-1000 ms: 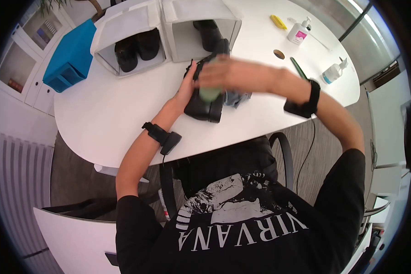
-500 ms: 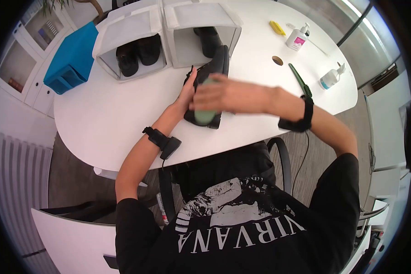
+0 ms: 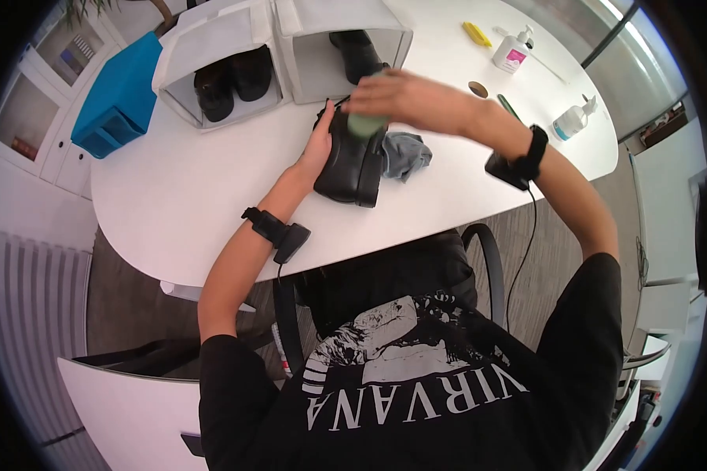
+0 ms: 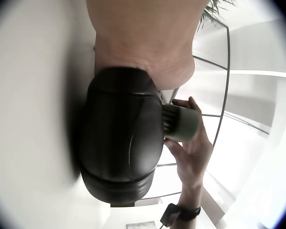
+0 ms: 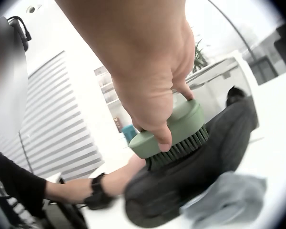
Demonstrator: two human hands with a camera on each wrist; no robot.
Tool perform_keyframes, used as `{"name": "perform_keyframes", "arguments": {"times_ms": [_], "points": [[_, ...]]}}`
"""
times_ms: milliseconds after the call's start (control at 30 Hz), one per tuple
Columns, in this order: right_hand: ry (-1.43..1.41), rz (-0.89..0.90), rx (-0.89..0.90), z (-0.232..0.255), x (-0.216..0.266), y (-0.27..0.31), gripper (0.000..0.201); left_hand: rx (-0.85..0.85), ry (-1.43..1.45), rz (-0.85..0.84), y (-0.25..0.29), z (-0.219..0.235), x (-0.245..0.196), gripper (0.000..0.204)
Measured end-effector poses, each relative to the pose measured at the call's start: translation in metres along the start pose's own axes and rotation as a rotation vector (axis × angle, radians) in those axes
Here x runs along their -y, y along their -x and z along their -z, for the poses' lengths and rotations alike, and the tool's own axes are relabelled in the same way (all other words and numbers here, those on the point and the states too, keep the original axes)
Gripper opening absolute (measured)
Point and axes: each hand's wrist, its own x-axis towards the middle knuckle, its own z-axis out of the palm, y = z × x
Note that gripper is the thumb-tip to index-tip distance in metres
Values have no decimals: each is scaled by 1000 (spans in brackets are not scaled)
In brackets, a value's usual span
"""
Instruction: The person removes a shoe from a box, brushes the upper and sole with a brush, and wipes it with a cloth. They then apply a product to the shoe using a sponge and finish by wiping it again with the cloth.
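Note:
A black boot [image 3: 344, 169] lies on its side on the white table, its sole facing right in the head view. My left hand [image 3: 317, 147] holds the boot from the left; most of its fingers are hidden behind the leather. My right hand [image 3: 416, 100] grips a green brush [image 3: 365, 124] from above, thumb on one side. In the right wrist view the dark bristles [image 5: 181, 149] of the brush [image 5: 181, 126] lie against the boot's upper. A crumpled grey-blue cloth [image 3: 405, 155] sits right beside the sole.
Two white boxes with open fronts stand behind: the left box [image 3: 212, 43] holds a pair of dark shoes [image 3: 234, 82], the right box [image 3: 342, 23] another black boot [image 3: 355, 55]. A blue case [image 3: 118, 98], pump bottle [image 3: 513, 51], spray bottle [image 3: 571, 122] and yellow object [image 3: 476, 34] are around.
My right hand swept the brush along the boot toward me, then back toward its far end, uncovering the cloth. The left hand kept its hold on the boot.

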Motion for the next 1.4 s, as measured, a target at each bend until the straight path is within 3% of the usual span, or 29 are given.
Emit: {"name": "perform_keyframes", "arguments": {"times_ms": [33,167,200,300,333,433,467,567,633,733,767,900,967,1033,1067,1200,1300,1333,1400], "points": [[21,-17,-31,5,-5,-4,75,69,39,-26,-3,-2,-4,76],[144,201,60,3,43,5,76,-139,-22,32,12,-20,-15,72],[95,154,53,7,37,6,75,-172,-47,30,12,-23,-15,72],[65,-28,42,4,-17,12,74,123,130,65,-9,12,2,72],[62,-48,28,8,-17,13,74,86,96,47,-5,4,-2,71],[90,144,24,1,31,12,72,-115,-48,-63,4,-12,-7,72],[132,157,61,2,41,12,69,-104,-24,-49,4,-13,-8,72],[155,31,8,-2,-3,18,72,-39,43,1,4,-8,-4,72],[111,45,21,-5,5,20,71,61,89,21,-4,1,-1,72],[163,155,63,-4,33,14,72,-160,-51,-11,15,-30,-19,66],[144,172,61,2,42,12,73,-99,-7,-4,9,-23,-16,66],[29,-113,-3,-1,-16,16,74,48,73,28,-2,3,1,67],[140,36,-12,2,1,12,77,26,95,16,-7,4,0,67],[38,168,27,-6,39,8,78,-81,30,59,2,-6,-8,68],[-39,146,23,-2,40,8,77,-136,-2,83,6,-11,-11,68],[-61,-5,1,1,10,5,73,19,-37,-15,-2,-1,-3,81],[-43,224,-10,4,66,-2,76,-85,-146,98,11,-12,-15,91],[-91,274,-2,6,83,-3,72,-197,20,172,26,-39,-25,85],[-107,301,52,10,94,-7,70,-158,41,207,23,-34,-26,83]]}}
